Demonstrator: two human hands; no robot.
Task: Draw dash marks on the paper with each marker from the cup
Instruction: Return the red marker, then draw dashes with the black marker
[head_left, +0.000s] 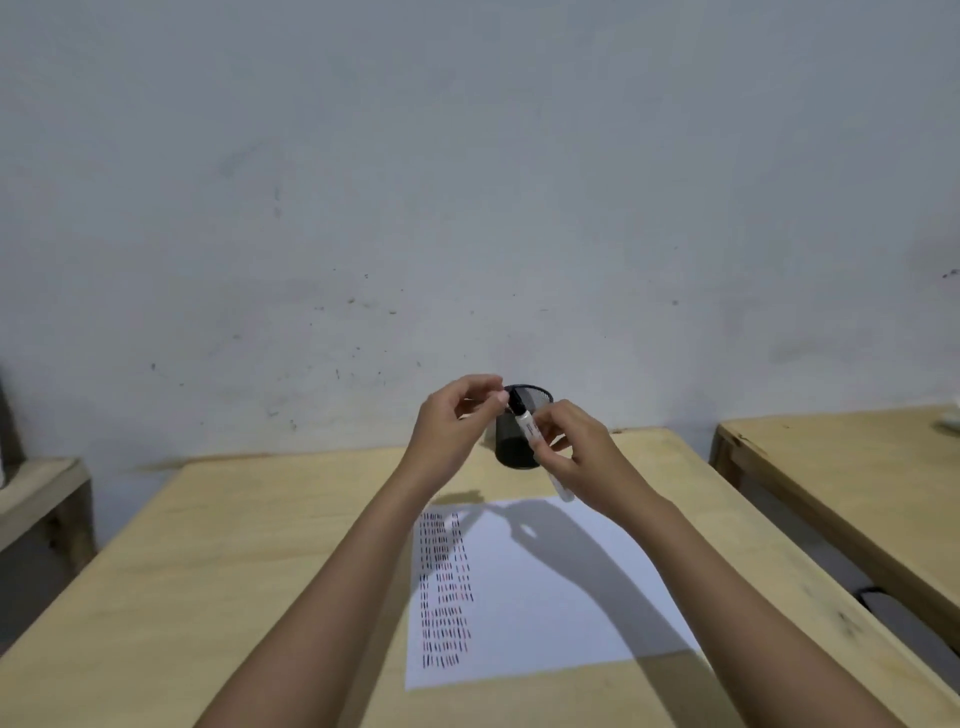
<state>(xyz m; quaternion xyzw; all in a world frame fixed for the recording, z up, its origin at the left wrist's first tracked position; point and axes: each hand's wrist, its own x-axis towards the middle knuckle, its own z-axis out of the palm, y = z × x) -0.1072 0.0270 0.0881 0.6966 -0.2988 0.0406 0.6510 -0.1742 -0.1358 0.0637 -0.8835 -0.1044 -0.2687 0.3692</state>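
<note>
Forearms: two bare forearms enter from the near edge and reach away over the counter (208, 545), converging above the far end of the paper (561, 587).
Paper: a white sheet lying flat on the wooden counter, right of centre; columns of short dark and reddish dash marks (445, 587) fill its left strip, the rest is blank and crossed by the arms' shadows.
Right hand: the right hand (576, 457) is closed around the white barrel of a marker (530, 431), held tilted, black end up and to the far left, the lower end sticking out below the hand above the paper's far edge.
Left hand: the left hand (457, 415) is raised just left of the marker, fingers curled, thumb and forefinger pressed together right at the marker's black top; whether they grip it or only touch it I cannot tell.
Cup: a black mesh cup (519, 441) stands upright on the counter just beyond the paper, behind both hands; its contents are not visible.
Surroundings: a pale scuffed wall (467, 182) behind; a second wooden table (857, 467) to the right, apart from the counter.
</note>
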